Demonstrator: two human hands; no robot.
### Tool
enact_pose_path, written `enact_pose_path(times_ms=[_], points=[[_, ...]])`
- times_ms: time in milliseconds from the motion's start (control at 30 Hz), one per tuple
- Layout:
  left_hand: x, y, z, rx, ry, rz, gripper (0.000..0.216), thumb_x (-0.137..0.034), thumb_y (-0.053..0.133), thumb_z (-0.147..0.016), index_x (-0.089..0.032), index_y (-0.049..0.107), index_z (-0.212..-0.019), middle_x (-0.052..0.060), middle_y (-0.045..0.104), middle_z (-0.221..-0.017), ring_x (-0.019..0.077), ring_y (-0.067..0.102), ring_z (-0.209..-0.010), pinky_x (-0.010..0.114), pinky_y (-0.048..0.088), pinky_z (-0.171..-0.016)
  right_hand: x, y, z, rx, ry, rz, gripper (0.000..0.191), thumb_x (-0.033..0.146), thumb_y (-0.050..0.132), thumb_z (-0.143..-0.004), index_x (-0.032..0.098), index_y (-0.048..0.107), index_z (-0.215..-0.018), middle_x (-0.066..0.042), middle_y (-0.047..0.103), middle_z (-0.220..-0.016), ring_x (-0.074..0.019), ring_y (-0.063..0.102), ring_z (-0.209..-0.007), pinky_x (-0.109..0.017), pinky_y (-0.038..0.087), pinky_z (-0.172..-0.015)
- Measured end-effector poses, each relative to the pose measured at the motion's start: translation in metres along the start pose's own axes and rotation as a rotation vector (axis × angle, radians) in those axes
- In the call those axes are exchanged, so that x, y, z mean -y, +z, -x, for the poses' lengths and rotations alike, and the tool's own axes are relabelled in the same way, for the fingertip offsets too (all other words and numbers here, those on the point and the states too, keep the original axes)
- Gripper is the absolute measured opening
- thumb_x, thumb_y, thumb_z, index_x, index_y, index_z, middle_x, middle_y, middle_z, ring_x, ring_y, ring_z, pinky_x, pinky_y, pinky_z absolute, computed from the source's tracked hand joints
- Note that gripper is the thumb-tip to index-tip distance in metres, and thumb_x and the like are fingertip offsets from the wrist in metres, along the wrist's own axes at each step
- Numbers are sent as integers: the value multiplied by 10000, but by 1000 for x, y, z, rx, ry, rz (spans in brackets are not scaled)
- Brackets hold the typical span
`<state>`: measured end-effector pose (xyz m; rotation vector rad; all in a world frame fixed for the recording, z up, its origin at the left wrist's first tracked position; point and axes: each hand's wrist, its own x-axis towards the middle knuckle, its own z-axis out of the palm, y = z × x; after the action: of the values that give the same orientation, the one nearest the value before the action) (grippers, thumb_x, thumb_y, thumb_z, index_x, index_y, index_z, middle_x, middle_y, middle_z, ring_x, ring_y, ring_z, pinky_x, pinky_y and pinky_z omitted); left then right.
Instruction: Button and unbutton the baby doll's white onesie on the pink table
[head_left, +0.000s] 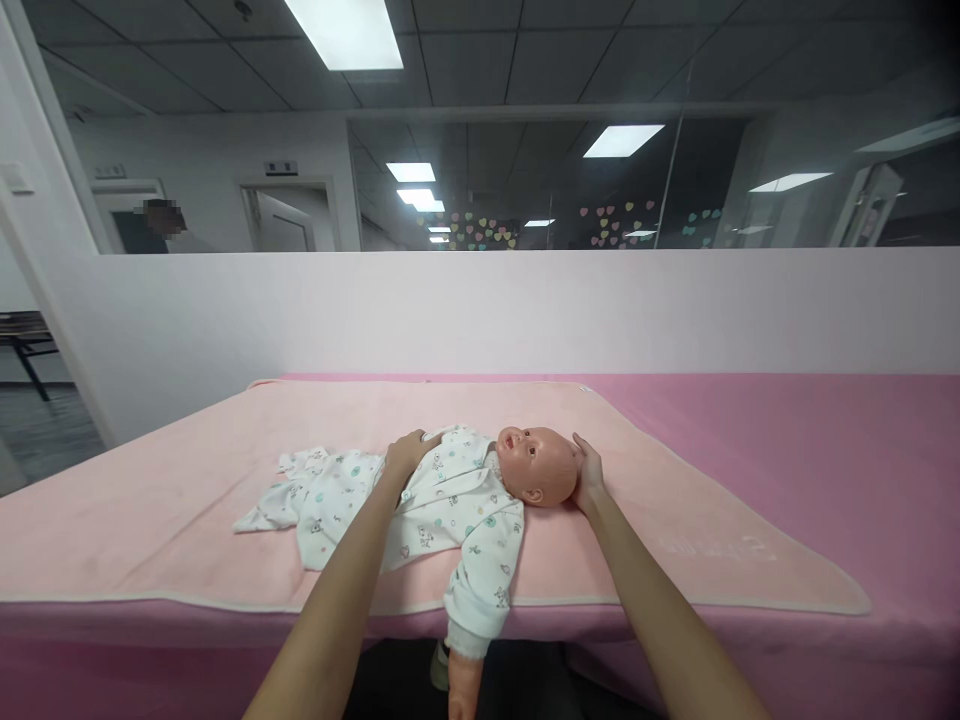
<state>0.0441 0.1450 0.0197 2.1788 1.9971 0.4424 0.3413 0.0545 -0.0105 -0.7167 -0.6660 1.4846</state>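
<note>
A baby doll [534, 465] lies on its back on a light pink blanket [187, 520], head to the right. It wears a white printed baby suit [442, 505]. My left hand [409, 452] rests flat on the doll's chest, over the suit. My right hand [587, 472] cups the back of the doll's head. One sleeved doll arm [480, 600] hangs over the near edge of the bed.
The blanket covers a bed with a darker pink sheet [825, 440]. A white partition wall [480, 310] with glass above it stands right behind the bed. Far left, a person [161, 225] is behind the glass, and a dark table [26, 335] stands on the floor.
</note>
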Motion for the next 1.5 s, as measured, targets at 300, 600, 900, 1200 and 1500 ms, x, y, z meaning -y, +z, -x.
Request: enact_pose_path(times_ms=[300, 600, 900, 1200, 1500], points=[[1, 2, -1, -8, -2, 25, 607, -691, 260, -720, -231, 547, -992, 93, 609, -1095, 296, 555, -992, 346, 401, -765, -5, 4, -2, 78, 27, 51, 469, 472, 442, -748, 151, 602, -1051, -92, 662, -981, -287, 590, -946, -439, 423, -870], [0, 0, 1, -36, -11, 126, 576, -675, 349, -692, -214, 585, -946, 112, 628, -1048, 325, 553, -978, 378, 378, -782, 2, 4, 4, -5, 17, -21, 446, 471, 427, -757, 138, 626, -977, -104, 676, -922, -283, 604, -913, -428, 444, -846], [-3, -2, 7, -195, -6, 408, 379, -470, 541, -674, -191, 634, -913, 109, 644, -991, 307, 543, -978, 396, 365, -823, -1, 14, 7, 123, 90, 26, 442, 430, 454, -751, 157, 588, -1072, -103, 638, -1046, -291, 597, -945, -463, 432, -858], [-25, -22, 43, 45, 316, 1290, 428, -390, 662, -631, -162, 619, -991, 67, 617, -863, 131, 549, -711, 252, 418, -655, -2, 14, 6, 122, 92, 1, 449, 426, 436, -755, 134, 584, -1063, -125, 636, -1042, -291, 606, -925, -477, 429, -851], [-57, -14, 60, 103, 472, 774, 315, -446, 661, -582, -151, 676, -693, -12, 529, -559, 111, 442, -540, 225, 291, -498, 0, 20, 6, -170, -186, 207, 331, 390, 445, -718, 128, 623, -816, -103, 680, -763, -244, 634, -703, -409, 490, -685]])
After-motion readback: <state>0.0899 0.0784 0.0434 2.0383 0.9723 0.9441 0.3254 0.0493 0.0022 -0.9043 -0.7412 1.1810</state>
